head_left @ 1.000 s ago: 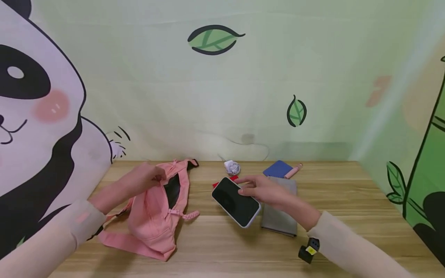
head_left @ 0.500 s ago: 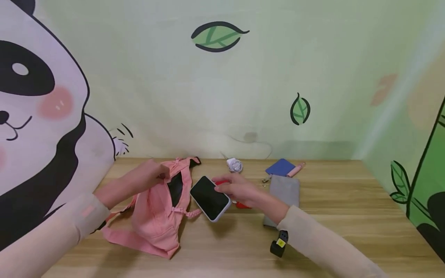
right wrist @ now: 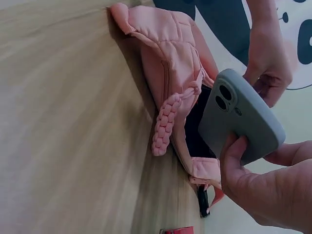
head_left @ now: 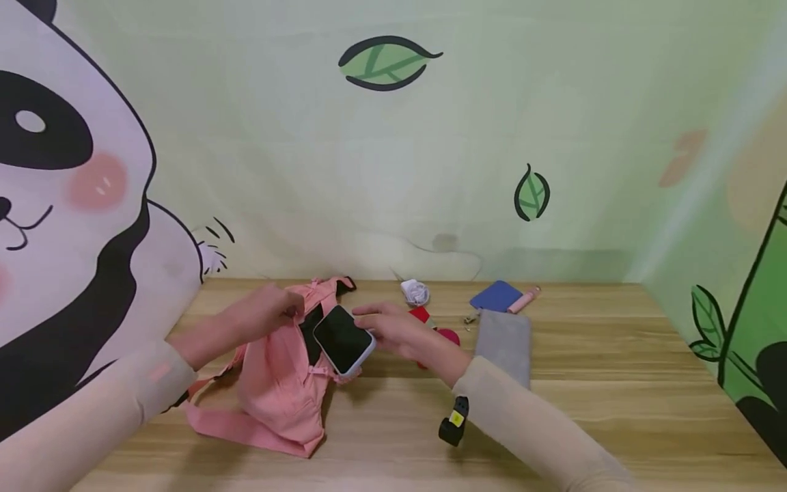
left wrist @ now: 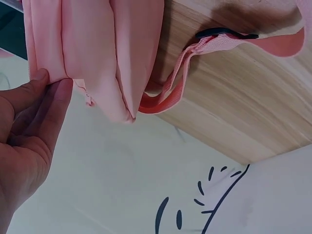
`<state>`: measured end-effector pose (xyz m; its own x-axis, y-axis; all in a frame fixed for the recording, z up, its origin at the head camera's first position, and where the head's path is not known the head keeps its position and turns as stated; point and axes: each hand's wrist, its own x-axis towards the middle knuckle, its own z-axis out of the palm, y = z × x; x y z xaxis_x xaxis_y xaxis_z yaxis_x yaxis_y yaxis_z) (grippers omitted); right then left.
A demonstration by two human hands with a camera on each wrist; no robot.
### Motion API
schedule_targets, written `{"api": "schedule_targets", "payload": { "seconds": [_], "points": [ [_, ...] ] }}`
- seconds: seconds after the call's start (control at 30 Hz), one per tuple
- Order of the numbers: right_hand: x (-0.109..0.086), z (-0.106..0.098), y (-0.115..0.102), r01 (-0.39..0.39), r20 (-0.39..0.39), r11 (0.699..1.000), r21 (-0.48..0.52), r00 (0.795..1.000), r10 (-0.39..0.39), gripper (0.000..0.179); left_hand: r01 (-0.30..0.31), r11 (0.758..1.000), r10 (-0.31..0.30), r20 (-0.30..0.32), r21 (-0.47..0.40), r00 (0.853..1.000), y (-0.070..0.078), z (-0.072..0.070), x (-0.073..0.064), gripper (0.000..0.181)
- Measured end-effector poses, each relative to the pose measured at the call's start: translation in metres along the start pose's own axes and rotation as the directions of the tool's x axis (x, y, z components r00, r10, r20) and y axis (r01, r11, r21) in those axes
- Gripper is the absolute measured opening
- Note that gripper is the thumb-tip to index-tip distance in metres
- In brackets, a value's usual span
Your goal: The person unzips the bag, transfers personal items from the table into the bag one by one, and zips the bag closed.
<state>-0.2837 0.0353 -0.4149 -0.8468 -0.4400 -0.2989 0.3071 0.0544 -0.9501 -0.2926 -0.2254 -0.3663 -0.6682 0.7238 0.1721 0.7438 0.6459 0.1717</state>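
Observation:
A pink bag (head_left: 277, 389) lies on the table with its zipped mouth open, showing a dark lining (right wrist: 196, 117). My left hand (head_left: 267, 314) pinches the edge of that opening between thumb and fingers, as the left wrist view shows close up. In my right hand (head_left: 396, 331) is a smartphone (head_left: 344, 340), gripped by one edge, its black screen up and its pale case (right wrist: 239, 119) with two lenses below. The phone hovers tilted at the right side of the bag's opening. From the bag's zip hangs a braided pink pull (right wrist: 166, 124).
Behind the right hand lie a white charger with coiled cable (head_left: 415, 292) and red items (head_left: 449, 336), partly covered by the arm. Farther right are a grey pouch (head_left: 504, 345), a blue flat item (head_left: 494, 296) and a pink tube-like item (head_left: 524, 301). A printed backdrop (head_left: 430, 137) stands behind the table.
My right hand has carried the phone leftward from above the middle of the table to the bag's opening. The left hand keeps its pinch on the bag's edge.

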Motion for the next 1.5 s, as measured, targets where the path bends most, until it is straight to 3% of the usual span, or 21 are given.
{"api": "schedule_targets", "payload": {
  "seconds": [0.27, 0.5, 0.6, 0.8, 1.03, 1.13, 1.33, 1.5],
  "points": [
    [0.031, 0.011, -0.006, -0.001, -0.012, 0.998, 0.064, 1.0, 0.002, 0.045, -0.005, 1.0, 0.006, -0.026, 0.026, 1.0, 0.001, -0.001, 0.008, 0.017],
    [0.046, 0.026, 0.003, 0.116, -0.06, 0.985, -0.131, 0.99, -0.125, 0.035, -0.04, 0.998, 0.042, -0.023, 0.051, 0.999, 0.002, 0.002, 0.007, 0.021],
    [0.046, 0.028, 0.003, 0.147, -0.069, 0.977, -0.155, 0.985, -0.159, 0.032, -0.052, 0.998, 0.054, -0.046, 0.036, 0.998, 0.001, 0.004, 0.006, 0.024],
    [0.04, 0.024, -0.008, 0.141, -0.083, 0.976, -0.165, 0.984, -0.156, 0.034, -0.075, 0.997, 0.076, -0.023, 0.034, 0.997, -0.001, 0.003, 0.006, 0.022],
    [0.038, 0.025, -0.009, 0.131, -0.056, 0.917, -0.377, 0.985, -0.163, 0.028, -0.113, 0.993, 0.113, -0.019, 0.016, 0.993, 0.0, 0.006, 0.004, 0.02],
    [0.043, 0.028, -0.006, 0.144, -0.038, 0.922, -0.359, 0.985, -0.169, 0.027, -0.116, 0.993, 0.117, -0.024, 0.014, 0.993, 0.001, 0.006, 0.004, 0.02],
    [0.054, 0.034, 0.0, 0.132, -0.086, 0.957, -0.26, 0.984, -0.159, 0.013, -0.151, 0.988, 0.151, -0.047, -0.002, 0.987, 0.003, 0.008, 0.005, 0.02],
    [0.055, 0.038, 0.005, 0.117, -0.019, 0.95, -0.291, 0.992, -0.128, 0.012, -0.137, 0.991, 0.137, -0.053, 0.002, 0.989, 0.004, 0.009, 0.006, 0.021]
  ]
}}
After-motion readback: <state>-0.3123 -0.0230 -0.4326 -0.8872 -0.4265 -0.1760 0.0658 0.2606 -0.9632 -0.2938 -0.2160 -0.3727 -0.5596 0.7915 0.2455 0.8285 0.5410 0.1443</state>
